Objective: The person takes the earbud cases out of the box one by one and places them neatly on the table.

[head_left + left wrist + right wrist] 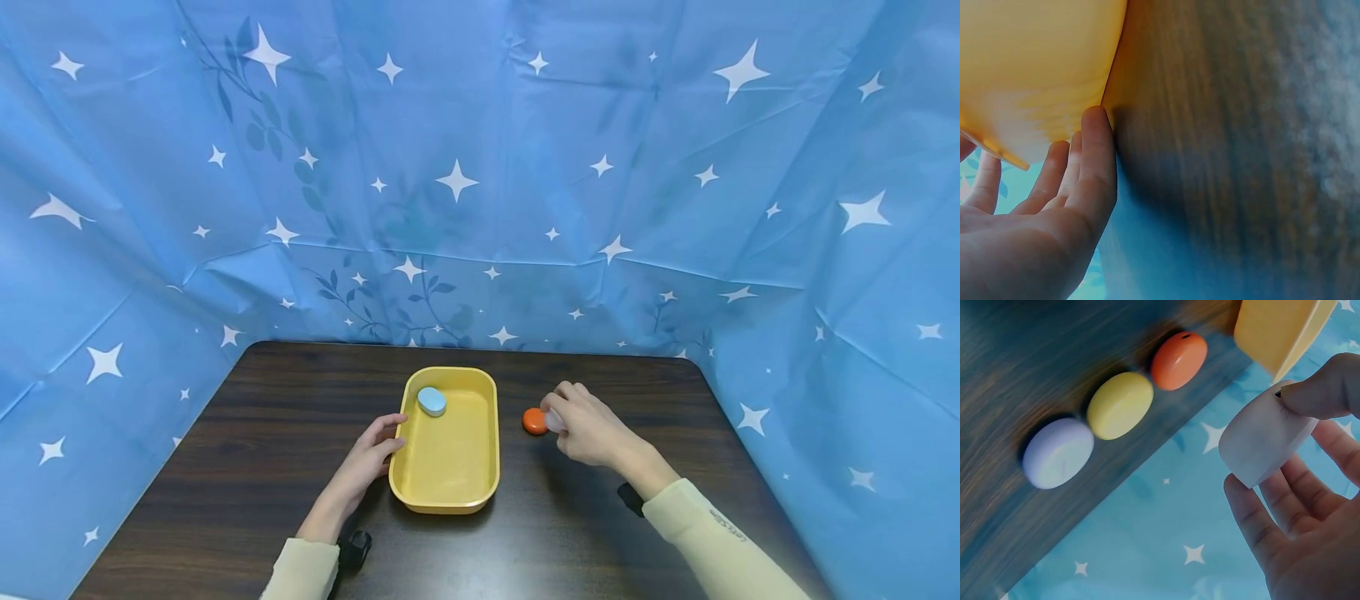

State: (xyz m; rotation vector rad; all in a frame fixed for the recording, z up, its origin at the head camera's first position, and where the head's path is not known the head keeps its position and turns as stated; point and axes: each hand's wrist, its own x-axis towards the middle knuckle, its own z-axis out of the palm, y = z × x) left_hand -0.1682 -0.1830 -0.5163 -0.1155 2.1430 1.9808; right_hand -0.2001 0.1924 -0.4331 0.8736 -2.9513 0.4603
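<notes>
A yellow tray (448, 507) stands on the table, with a light blue oval piece (432, 401) lying inside near its far left corner. My left hand (365, 458) holds the tray's left side; in the left wrist view several fingers (1094, 144) touch its outer wall. To the right of the tray, my right hand (588, 425) pinches a smooth white rounded piece (1263, 440) between thumb and fingers, raised off the table. An orange oval piece (534, 421) lies just left of that hand. In the right wrist view, yellow (1120, 405) and lavender (1059, 454) oval pieces line up beside the orange one.
The dark wooden table (285, 433) has its far edge against a blue star-patterned cloth (480, 217), which also hangs along both sides. Black wrist straps (355, 550) sit at both sleeves. The right hand hides part of the table in the head view.
</notes>
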